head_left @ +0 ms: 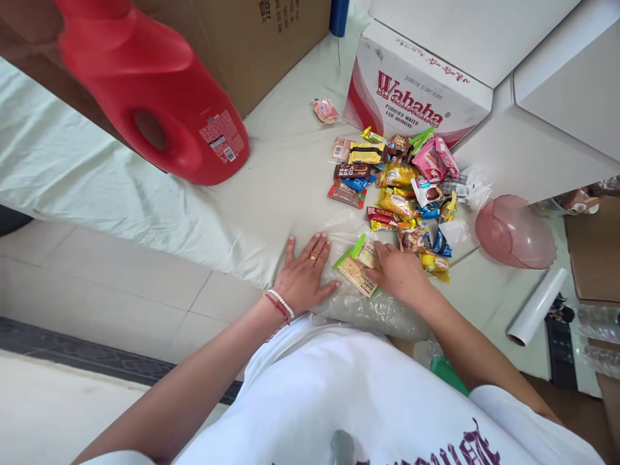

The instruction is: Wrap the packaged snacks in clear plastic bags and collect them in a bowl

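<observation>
My left hand (305,271) lies flat, fingers spread, pressing on a clear plastic bag (372,310) spread over the pale cloth. My right hand (397,271) is closed around a beige snack packet with a green edge (356,271), holding it at the bag. A second small beige packet (367,253) sits just above it by my fingertips. Beyond my hands lies a heap of several wrapped snacks and sweets (402,187) in yellow, brown, pink and blue wrappers.
A red jug with a handle (155,97) lies on the pale cloth (97,174) at upper left. A white Wahaha carton (411,97) and brown cardboard box (252,39) stand behind. A pink bowl (516,232) and a roll of film (537,307) lie to the right.
</observation>
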Motion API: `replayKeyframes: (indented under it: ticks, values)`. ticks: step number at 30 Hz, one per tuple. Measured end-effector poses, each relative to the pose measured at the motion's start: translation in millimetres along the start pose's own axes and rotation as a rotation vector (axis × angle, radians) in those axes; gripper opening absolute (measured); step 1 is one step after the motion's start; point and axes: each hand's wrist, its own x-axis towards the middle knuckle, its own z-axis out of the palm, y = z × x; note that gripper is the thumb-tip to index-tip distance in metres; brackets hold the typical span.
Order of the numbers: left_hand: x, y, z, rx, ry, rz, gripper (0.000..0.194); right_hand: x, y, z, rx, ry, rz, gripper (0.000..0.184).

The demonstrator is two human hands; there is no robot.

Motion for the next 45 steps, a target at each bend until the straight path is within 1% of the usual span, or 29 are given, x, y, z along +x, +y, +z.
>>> replayKeyframes:
  ticks: [2, 4, 5, 7, 10, 12, 15, 18, 20, 23, 26, 28, 31, 33, 34, 36, 39, 41, 43, 45]
  values:
    - [-2, 0, -1.1, 0.008, -0.005, -0.002, 0.087, -8, 9, 1, 0.025, 0.024, 0.099, 0.051]
    - [-4, -1, -1.2, 0.009, -0.011, 0.016, 0.083, -17, 8, 2, 0.053, 0.055, 0.148, 0.054]
    - [-5, -1, -1.0, 0.009, -0.012, 0.025, 0.081, -20, 3, 4, 0.062, 0.067, 0.144, 0.055]
    - [-5, -1, -0.5, 0.011, -0.007, 0.03, 0.079, -23, -13, 11, 0.072, 0.076, 0.077, 0.054]
    - [-4, -5, 0.0, 0.026, 0.002, 0.029, 0.08, -20, -38, 26, 0.057, 0.082, -0.006, 0.049]
    - [-4, -9, -0.1, 0.041, -0.001, 0.047, 0.081, -18, -43, 34, 0.046, 0.098, -0.027, 0.048]
    - [-5, -15, -0.6, 0.052, -0.002, 0.084, 0.081, -19, -30, 40, 0.067, 0.101, -0.062, 0.047]
    - [-10, -17, -0.5, 0.048, 0.006, 0.091, 0.081, -23, -7, 39, 0.095, 0.067, -0.094, 0.046]
    - [-15, -17, 0.2, 0.042, 0.016, 0.08, 0.083, -26, 4, 37, 0.108, 0.049, -0.083, 0.047]
    - [-25, -16, 1.5, 0.03, 0.036, 0.063, 0.085, -26, 10, 32, 0.196, 0.022, -0.099, 0.045]
    - [-34, -16, 2.1, 0.019, 0.059, 0.043, 0.084, -16, 8, 25, 0.303, -0.019, -0.19, 0.043]
    - [-37, -16, 2.1, 0.018, 0.078, 0.021, 0.084, -3, 8, 20, 0.284, -0.005, -0.195, 0.044]
    - [-40, -17, 2.7, 0.028, 0.097, -0.02, 0.085, 15, 11, 9, 0.221, 0.119, -0.12, 0.048]
    - [-42, -17, 3.8, 0.035, 0.1, -0.044, 0.087, 19, 11, 2, 0.238, 0.208, -0.088, 0.05]
    - [-42, -17, 4.4, 0.036, 0.097, -0.052, 0.088, 17, 9, -1, 0.257, 0.234, -0.089, 0.05]
    - [-44, -18, 5.5, 0.039, 0.089, -0.06, 0.09, 10, 1, -4, 0.274, 0.228, -0.133, 0.046]
    - [-45, -18, 5.1, 0.046, 0.075, -0.065, 0.091, -3, -18, 3, 0.202, 0.128, -0.216, 0.04]
    - [-45, -18, 3.7, 0.05, 0.071, -0.07, 0.092, -8, -26, 14, 0.154, 0.086, -0.232, 0.043]
    - [-45, -18, 2.4, 0.051, 0.061, -0.07, 0.093, -9, -26, 25, 0.165, 0.08, -0.225, 0.05]
    - [-45, -18, 2.0, 0.051, 0.051, -0.069, 0.093, -11, -20, 32, 0.199, 0.077, -0.204, 0.054]
